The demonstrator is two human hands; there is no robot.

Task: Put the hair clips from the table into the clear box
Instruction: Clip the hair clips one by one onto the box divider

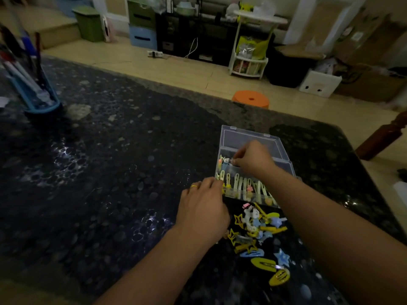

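Observation:
A clear box stands open on the dark table, its lid tilted back. Pale yellow hair clips stand in a row along its near wall. My right hand hovers over the box's left part and pinches a small clip between thumb and fingers. My left hand, with a gold ring, rests at the box's near-left corner, fingers curled against it. A heap of yellow, blue and pink hair clips lies on the table in front of the box, between my forearms.
The dark speckled table stretches left and back. A blue pen holder with pens stands at far left. Beyond the table's far edge an orange stool sits on the floor. A wooden post rises at the right.

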